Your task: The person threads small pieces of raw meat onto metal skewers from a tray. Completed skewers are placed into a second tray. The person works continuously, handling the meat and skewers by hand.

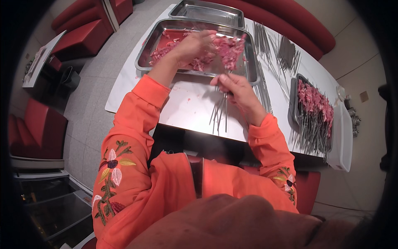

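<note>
Restaurant dining area, by look: red booth seats [85, 39], white tables [186, 110], many meat skewers [316, 103].

1. Saw a white table [197, 112], dotted with small red specks [189, 99] near its front edge.
2. Found a big tray [145, 54] of steel resting left of centre.
3. Noted a rear tray [207, 14] just behind.
4. Saw skewers [287, 53] spread loosely to the right.
5. Found a right tray [296, 101] farther along, toward the right-hand end.

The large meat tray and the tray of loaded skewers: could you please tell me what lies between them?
In the head view, bare metal skewers lie there on the white table.
</note>
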A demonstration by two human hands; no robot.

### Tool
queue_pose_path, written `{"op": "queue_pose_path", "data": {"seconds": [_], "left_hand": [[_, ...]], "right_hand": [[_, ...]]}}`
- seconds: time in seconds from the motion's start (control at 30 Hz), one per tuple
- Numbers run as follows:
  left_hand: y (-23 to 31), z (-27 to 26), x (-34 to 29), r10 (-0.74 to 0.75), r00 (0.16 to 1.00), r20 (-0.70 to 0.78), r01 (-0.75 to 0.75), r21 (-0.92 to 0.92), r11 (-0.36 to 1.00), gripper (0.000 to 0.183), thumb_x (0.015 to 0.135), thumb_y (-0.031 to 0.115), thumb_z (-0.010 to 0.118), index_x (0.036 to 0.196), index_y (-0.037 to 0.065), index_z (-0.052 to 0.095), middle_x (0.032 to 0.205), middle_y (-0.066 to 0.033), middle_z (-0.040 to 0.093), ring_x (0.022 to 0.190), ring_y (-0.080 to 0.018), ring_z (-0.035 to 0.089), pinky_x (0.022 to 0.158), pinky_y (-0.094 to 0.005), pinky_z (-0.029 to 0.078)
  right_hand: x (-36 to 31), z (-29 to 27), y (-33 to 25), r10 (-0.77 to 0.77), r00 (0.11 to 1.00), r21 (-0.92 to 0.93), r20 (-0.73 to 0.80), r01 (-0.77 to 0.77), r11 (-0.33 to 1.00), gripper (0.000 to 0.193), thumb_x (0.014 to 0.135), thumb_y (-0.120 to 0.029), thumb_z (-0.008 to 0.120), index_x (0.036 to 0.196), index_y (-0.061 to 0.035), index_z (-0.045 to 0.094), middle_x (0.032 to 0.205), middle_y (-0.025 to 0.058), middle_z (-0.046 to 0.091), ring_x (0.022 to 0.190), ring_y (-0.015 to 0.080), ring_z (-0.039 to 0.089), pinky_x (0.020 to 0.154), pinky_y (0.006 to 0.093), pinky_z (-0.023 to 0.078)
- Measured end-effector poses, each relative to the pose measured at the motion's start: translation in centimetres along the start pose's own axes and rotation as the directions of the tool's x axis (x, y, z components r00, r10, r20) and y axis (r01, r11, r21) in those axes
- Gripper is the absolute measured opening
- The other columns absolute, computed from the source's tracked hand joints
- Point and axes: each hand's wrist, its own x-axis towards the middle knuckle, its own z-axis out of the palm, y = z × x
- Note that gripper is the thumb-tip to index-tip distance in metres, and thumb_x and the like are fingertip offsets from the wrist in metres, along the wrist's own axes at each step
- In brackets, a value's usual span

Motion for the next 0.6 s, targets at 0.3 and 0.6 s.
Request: {"op": "queue_pose_path", "data": {"seconds": [0.3, 0.6], "left_hand": [[1.1, -0.3, -0.3, 0.029, 0.999, -0.037, -0.031, -0.04, 0.999, 0.016, 0.088, 0.015, 0.057, 0.094, 0.0, 0.058, 0.088, -0.0122, 0.064, 0.073, -0.0173, 0.066, 0.062, -0.0245, 0.056], [-0.5, -3.1, 2.5, 0.223, 0.973, -0.052, -0.06, 0.883, 0.466, 0.022, 0.088, 0.023, 0.054, 0.1, 0.008, 0.065, 0.077, -0.0077, 0.064, 0.071, -0.0209, 0.064, 0.064, -0.0309, 0.05]], "right_hand": [[0.8, -0.5, 0.8, 0.027, 0.994, 0.277, -0.102, 0.002, 0.961, 0.03, 0.096, -0.026, 0.044, 0.103, -0.0008, 0.058, 0.069, -0.0046, 0.042, 0.045, 0.0014, 0.034, 0.039, 0.0153, 0.026], [0.8, -1.2, 1.0, -0.048, 0.978, 0.176, -0.204, 0.085, 0.981, 0.025, 0.095, -0.022, 0.045, 0.098, 0.0002, 0.057, 0.066, -0.0025, 0.046, 0.042, 0.0024, 0.038, 0.038, 0.0156, 0.029]]}}
